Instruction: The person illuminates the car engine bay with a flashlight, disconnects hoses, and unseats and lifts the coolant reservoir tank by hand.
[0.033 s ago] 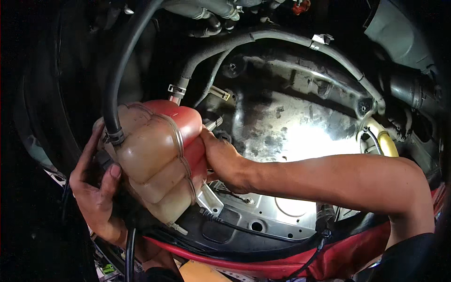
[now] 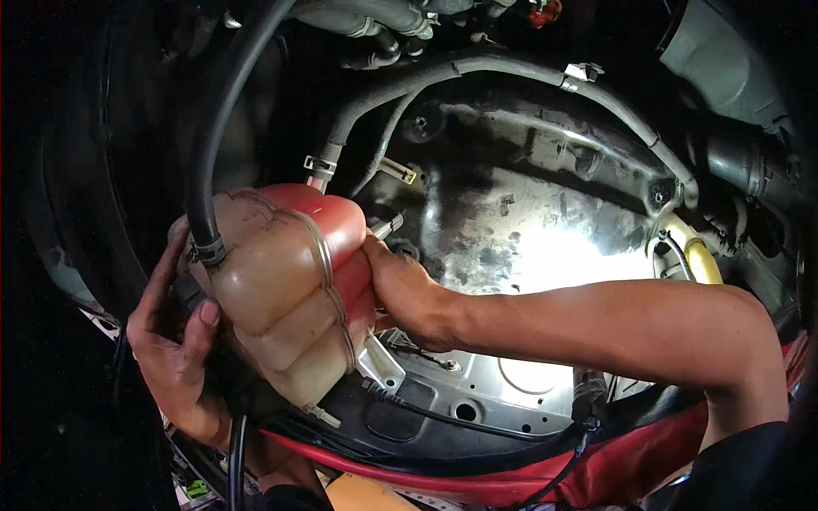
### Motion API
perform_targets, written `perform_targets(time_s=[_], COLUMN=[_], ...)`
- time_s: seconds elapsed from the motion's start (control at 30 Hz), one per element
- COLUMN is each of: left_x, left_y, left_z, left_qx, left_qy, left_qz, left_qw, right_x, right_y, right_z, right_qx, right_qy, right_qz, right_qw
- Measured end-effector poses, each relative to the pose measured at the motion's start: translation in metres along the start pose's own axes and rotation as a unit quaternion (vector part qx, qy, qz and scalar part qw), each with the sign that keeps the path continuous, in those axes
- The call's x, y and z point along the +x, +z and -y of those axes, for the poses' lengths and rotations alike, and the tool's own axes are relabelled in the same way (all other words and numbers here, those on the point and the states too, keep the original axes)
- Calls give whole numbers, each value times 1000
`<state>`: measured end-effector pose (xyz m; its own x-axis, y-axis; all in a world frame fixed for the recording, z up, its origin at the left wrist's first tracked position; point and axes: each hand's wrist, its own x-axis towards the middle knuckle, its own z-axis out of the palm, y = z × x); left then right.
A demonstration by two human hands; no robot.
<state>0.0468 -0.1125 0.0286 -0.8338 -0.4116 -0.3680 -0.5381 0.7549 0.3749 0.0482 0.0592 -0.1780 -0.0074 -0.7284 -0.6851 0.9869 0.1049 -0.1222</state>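
A coolant expansion tank (image 2: 273, 294), yellowed and translucent with a red side, is tilted between my two hands in the engine bay. My left hand (image 2: 175, 353) wraps round its left side, thumb toward me, next to a dark part that I cannot make out. From the right, my right hand (image 2: 413, 294) grips the tank's red side, its fingertips hidden behind it. A thick black hose (image 2: 223, 128) is clamped to the tank's upper left. At the back, a grey hose (image 2: 345, 128) with a clamp joins a reddish neck.
A metal panel (image 2: 486, 204) lies beyond my right forearm under bright light. Below the tank are a metal bracket (image 2: 380, 362), a black cable (image 2: 460, 423) and the red body edge (image 2: 511, 481). A yellow part (image 2: 704, 262) sits at the right.
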Motion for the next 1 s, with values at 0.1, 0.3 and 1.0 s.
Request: perform_targets(time_s=[0.1, 0.3, 1.0], left_x=[-1, 2, -12], left_y=[-2, -3, -7], left_z=[2, 3, 2], left_qx=[6, 0, 97], left_qy=[-19, 17, 119], left_qz=[4, 3, -11], left_qw=[1000, 1000, 988], right_x=[0, 2, -2], right_y=[-2, -8, -29], right_z=[2, 7, 30], right_qx=[-28, -14, -121], right_qy=[1, 45, 41], right_qz=[6, 82, 72], right_qw=[1000, 996, 989])
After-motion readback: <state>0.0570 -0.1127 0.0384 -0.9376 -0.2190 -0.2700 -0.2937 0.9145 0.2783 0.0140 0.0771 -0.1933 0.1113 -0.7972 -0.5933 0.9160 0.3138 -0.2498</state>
